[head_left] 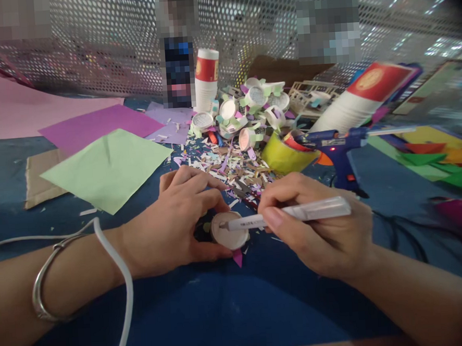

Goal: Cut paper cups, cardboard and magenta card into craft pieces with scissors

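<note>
My left hand curls around a small round white paper-cup piece lying on the blue table, thumb and fingers gripping its sides. My right hand pinches a white pen, whose tip touches the top of that round piece. A silver bangle sits on my left wrist, and a white cable drapes over that forearm.
Paper scraps litter the table beyond my hands, behind them a heap of cut cup pieces. A blue glue gun, yellow tape roll, paper cup stacks, green sheet and purple sheet lie around.
</note>
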Demonstrator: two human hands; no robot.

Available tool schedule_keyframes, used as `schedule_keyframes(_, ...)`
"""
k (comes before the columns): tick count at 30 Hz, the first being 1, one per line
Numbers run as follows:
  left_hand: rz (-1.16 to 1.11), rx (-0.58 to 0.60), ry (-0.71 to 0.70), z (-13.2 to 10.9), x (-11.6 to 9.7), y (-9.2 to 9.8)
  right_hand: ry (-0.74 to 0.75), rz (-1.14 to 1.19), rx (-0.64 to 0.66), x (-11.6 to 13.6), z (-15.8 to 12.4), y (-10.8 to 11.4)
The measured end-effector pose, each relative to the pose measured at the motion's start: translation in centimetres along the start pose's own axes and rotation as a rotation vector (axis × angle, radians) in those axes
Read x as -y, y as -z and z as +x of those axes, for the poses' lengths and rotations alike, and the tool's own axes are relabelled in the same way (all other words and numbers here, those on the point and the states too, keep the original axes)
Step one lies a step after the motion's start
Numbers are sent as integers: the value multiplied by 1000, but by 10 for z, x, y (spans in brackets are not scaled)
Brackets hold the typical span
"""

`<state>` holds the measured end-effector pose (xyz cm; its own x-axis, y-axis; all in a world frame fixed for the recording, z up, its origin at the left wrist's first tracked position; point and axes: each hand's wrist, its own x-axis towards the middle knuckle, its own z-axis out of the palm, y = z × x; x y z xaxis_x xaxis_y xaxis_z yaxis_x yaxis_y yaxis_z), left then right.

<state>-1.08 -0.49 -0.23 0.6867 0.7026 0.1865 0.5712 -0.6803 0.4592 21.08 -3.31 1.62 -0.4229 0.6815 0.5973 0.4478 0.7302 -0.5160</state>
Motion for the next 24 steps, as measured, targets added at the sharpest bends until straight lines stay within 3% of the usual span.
schedule_keyframes(24,25,8,9,-1,-1,0,-52,59,40,-3,-3,11)
